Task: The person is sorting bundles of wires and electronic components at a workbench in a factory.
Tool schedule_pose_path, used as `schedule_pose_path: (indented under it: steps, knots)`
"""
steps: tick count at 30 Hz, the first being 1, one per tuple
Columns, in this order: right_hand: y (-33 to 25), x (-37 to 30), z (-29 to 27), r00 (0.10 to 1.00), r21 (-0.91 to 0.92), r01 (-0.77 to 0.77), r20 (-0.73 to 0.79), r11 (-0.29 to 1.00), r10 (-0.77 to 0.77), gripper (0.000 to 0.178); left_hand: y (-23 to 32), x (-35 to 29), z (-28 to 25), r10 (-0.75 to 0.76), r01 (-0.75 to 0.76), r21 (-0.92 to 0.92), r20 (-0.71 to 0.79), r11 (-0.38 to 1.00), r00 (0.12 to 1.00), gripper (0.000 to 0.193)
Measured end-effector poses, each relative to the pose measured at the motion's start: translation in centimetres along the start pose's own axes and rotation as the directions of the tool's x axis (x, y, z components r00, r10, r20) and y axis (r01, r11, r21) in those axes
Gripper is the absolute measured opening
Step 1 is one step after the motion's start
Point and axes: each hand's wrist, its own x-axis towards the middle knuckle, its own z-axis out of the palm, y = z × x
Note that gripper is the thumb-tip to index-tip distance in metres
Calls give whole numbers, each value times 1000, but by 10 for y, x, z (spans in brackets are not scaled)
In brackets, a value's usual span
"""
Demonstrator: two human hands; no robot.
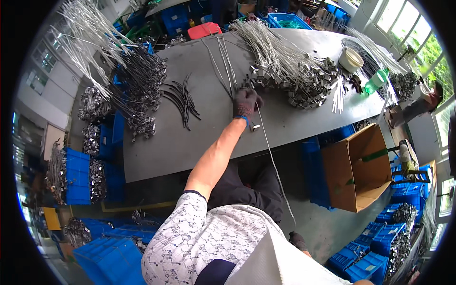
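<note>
My left hand (245, 101), in a dark glove, reaches over the grey table with its fingers closed on a thin grey cable (270, 147). The cable runs down past the table's front edge to my right hand (298, 241), also gloved and held low at my right side. My right fingers look closed at the cable's lower end, though they show only small. Beyond my left hand lie a few loose grey cables (227, 59). A small metal block (256, 127) rests on the table just below that hand.
A big bundle of silvery cables with metal end blocks (304, 78) lies right of my left hand. Short black tubes (183, 102) and another cable heap (137, 80) are to the left. A cardboard box (339, 178) stands off the table's front right, beside blue crates (368, 268).
</note>
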Motion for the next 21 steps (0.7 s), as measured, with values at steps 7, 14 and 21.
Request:
schedule_pose_path:
  steps: [7,14,21]
  knots:
    - [49,15,-4,981,-211,88,190,973,-48,33,5,-25,-30,-229,221,62,300,973,926,19]
    - [-291,4,-225,744,643,667,-548,377,-383,21,-10,-88,-2,-351,412,-67,414,909,840,25]
    - [-368,64,-248,369,152,899,-768,411,-523,42,-30,-136,-20,-138,61,166,509,984,850,27]
